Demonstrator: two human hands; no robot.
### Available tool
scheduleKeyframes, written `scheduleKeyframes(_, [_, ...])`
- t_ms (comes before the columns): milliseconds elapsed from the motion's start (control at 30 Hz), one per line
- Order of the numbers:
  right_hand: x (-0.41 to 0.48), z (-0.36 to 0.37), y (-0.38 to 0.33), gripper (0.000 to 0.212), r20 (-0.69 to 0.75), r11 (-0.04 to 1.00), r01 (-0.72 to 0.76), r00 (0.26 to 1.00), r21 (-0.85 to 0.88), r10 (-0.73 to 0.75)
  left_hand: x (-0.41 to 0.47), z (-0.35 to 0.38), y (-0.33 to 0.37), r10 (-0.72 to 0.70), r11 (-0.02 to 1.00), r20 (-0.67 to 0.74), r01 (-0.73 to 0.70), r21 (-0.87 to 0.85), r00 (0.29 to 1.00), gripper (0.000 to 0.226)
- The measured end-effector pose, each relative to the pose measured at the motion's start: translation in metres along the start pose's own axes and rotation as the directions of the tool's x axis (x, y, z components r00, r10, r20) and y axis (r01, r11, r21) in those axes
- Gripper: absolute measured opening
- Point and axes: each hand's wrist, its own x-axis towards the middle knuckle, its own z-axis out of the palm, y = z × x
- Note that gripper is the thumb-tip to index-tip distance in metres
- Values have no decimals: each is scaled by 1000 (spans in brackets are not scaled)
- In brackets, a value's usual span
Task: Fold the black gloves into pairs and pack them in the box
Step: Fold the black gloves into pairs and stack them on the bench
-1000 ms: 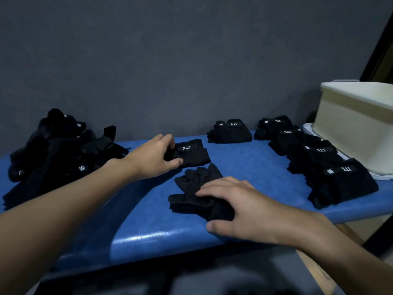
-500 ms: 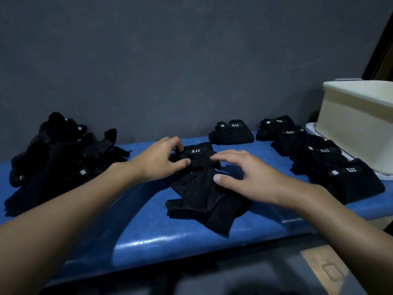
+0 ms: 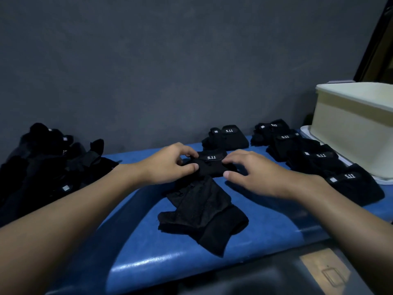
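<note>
A black glove with a "5.11" label point(image 3: 211, 163) lies on the blue table point(image 3: 265, 218) at the centre. My left hand point(image 3: 170, 165) pinches its left edge between thumb and fingers. My right hand point(image 3: 253, 171) is at its right edge with curled fingers touching it. A second black glove point(image 3: 202, 211) lies flat nearer to me, its cuff toward the table's front edge. A cream box point(image 3: 353, 128) stands at the far right.
A heap of loose black gloves point(image 3: 49, 167) fills the left end of the table. Several folded pairs point(image 3: 314, 158) lie in a row beside the box, and one more pair point(image 3: 227, 137) sits at the back. A grey wall rises behind.
My right hand left the near glove and moved up to the labelled glove's right edge. My left hand stayed on the labelled glove. The near glove now lies spread flat.
</note>
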Motion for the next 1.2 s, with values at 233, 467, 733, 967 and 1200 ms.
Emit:
scheduleKeyframes(233, [-6,-13,29,44,-51,996,-75,996,-55,72,31,22,25,80,996,17,-81,42,997,35])
scheduleKeyframes(467, [-4,-21,37,51,-105,945,-136,988,-296,109,49,40,37,125,990,-17,-124,71,992,35])
scheduleKeyframes(733, [5,-24,42,45,-243,917,-185,965,-354,100,56,47,35,140,990,-57,-138,36,989,36])
scheduleKeyframes(967, [11,-22,44,51,-228,861,-215,966,-461,120,59,51,35,137,990,-55,-135,33,989,39])
scheduleKeyframes(1200, [13,-22,46,51,-248,832,-261,956,-490,155,64,55,40,129,990,-36,-127,65,991,43])
